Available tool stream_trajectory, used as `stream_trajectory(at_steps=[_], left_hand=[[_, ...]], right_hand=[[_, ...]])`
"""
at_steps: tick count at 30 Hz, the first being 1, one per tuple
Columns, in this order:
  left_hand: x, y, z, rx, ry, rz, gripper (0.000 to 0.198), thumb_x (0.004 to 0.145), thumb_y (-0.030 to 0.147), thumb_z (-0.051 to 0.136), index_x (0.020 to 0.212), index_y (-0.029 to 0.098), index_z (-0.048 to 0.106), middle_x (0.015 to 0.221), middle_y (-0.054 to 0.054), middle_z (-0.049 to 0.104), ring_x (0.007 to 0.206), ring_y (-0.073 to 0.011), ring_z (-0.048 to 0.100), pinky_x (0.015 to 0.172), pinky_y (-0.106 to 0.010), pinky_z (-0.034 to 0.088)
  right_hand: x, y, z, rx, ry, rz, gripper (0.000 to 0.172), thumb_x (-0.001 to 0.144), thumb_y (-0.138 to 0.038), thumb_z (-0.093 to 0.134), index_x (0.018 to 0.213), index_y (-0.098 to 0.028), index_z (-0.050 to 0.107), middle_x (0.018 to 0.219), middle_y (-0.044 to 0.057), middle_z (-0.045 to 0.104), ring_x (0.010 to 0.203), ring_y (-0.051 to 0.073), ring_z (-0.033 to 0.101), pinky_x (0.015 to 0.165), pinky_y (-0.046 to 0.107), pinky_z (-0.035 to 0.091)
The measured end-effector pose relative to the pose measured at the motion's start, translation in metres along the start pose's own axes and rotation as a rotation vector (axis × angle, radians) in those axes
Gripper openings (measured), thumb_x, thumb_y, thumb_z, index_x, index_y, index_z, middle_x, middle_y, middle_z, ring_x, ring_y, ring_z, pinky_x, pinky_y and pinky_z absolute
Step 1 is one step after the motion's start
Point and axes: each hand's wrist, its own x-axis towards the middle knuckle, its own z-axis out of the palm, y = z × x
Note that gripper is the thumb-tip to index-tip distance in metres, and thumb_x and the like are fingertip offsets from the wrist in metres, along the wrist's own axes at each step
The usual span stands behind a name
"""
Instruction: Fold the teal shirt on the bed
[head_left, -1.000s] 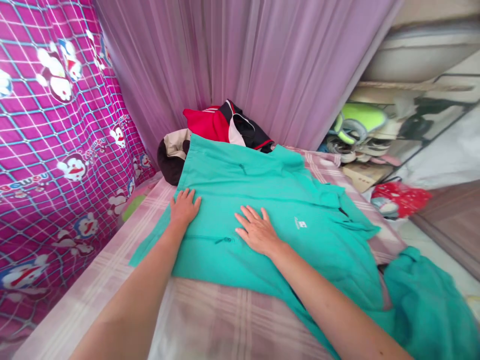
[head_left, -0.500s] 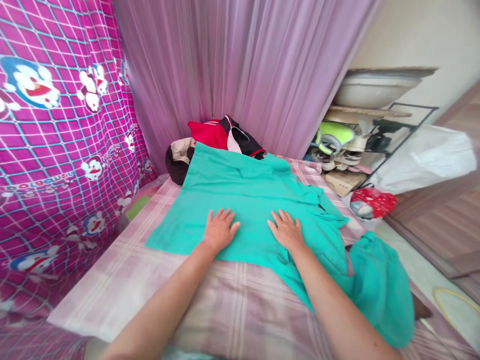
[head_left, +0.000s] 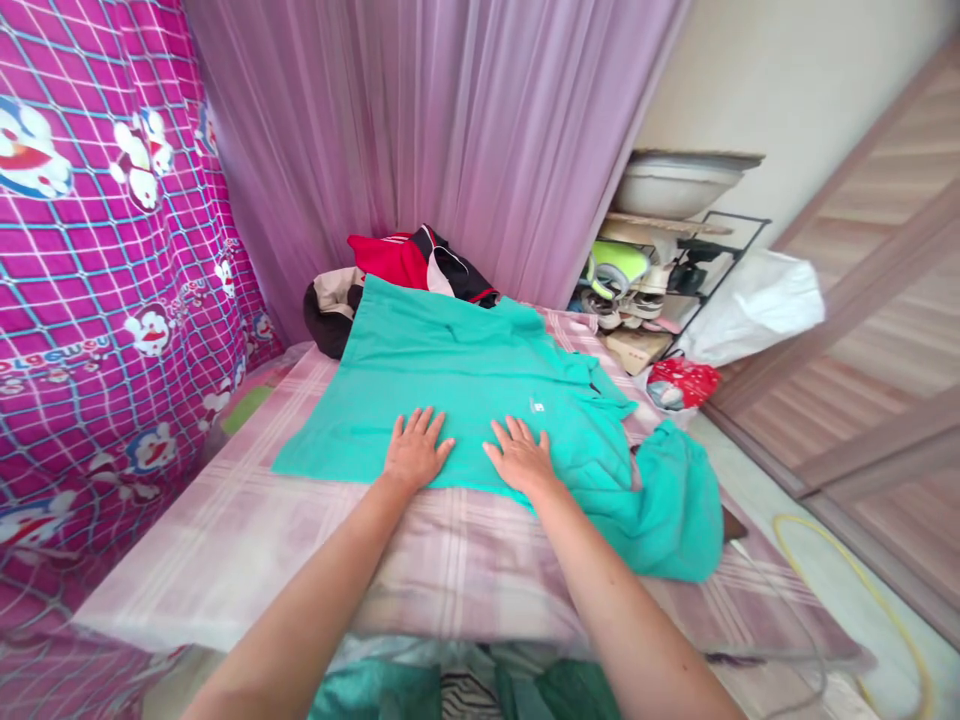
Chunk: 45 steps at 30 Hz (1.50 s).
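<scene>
A teal shirt (head_left: 450,345) lies spread over a surface covered by a pink-and-white plaid cloth (head_left: 292,530). My left hand (head_left: 417,448) rests flat on the shirt's near part, fingers spread. To its right, my right hand (head_left: 520,455) also presses flat on the fabric with fingers apart. A small white mark (head_left: 538,407) shows on the shirt just beyond the right hand. The body of the shirt is fairly smooth, while its right side is bunched, with a sleeve (head_left: 679,500) hanging over toward the right edge.
Red and black clothing (head_left: 420,262) and a dark-and-beige item (head_left: 332,305) are heaped at the back. A purple curtain (head_left: 435,130) hangs behind. On the right stand a shoe rack (head_left: 705,285), a white bag (head_left: 757,305) and a yellow hose (head_left: 862,570) on the floor.
Both hands have slid nearer to the shirt's near edge, and the white mark is now uncovered. The view has shifted right and down, showing more green cloth below the near edge.
</scene>
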Motion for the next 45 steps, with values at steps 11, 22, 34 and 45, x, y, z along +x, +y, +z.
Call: stream_trajectory(at_steps=[11,22,34,45], left_hand=[[-0.048,-0.125,-0.021,0.146,0.003,-0.341,0.063,0.099,0.05,0.031,0.153,0.019,0.041,0.16,-0.012,0.038,0.149,-0.0317,0.031,0.12,-0.056,0.023],[-0.056,-0.129,-0.027,0.078,0.034,-0.43,0.058,0.098,0.049,0.031,0.147,0.024,0.049,0.157,-0.008,0.044,0.145,-0.029,0.038,0.115,-0.055,0.032],[-0.063,-0.134,-0.026,0.025,0.195,-0.531,0.054,0.098,0.043,0.032,0.14,0.016,0.056,0.151,-0.014,0.051,0.137,-0.029,0.047,0.11,-0.045,0.039],[-0.069,-0.144,-0.033,-0.059,0.233,-0.756,0.055,0.093,0.044,0.036,0.126,0.011,0.065,0.127,-0.021,0.067,0.12,-0.036,0.059,0.098,-0.051,0.044]], right_hand=[[-0.011,0.053,0.006,-0.033,0.079,0.111,0.062,0.102,-0.055,0.02,0.158,-0.029,0.03,0.167,0.006,0.023,0.153,0.025,0.018,0.121,0.056,0.014],[-0.013,0.049,0.008,-0.073,0.157,0.095,0.058,0.103,-0.049,0.027,0.154,-0.025,0.04,0.163,0.009,0.033,0.15,0.026,0.027,0.12,0.055,0.02],[-0.007,0.061,0.023,-0.038,0.3,0.055,0.049,0.101,-0.04,0.035,0.141,-0.025,0.058,0.153,0.008,0.049,0.143,0.026,0.04,0.117,0.049,0.029],[-0.01,0.061,0.018,0.027,0.337,0.035,0.045,0.1,-0.035,0.038,0.134,-0.02,0.064,0.147,0.01,0.056,0.137,0.025,0.047,0.116,0.043,0.03]])
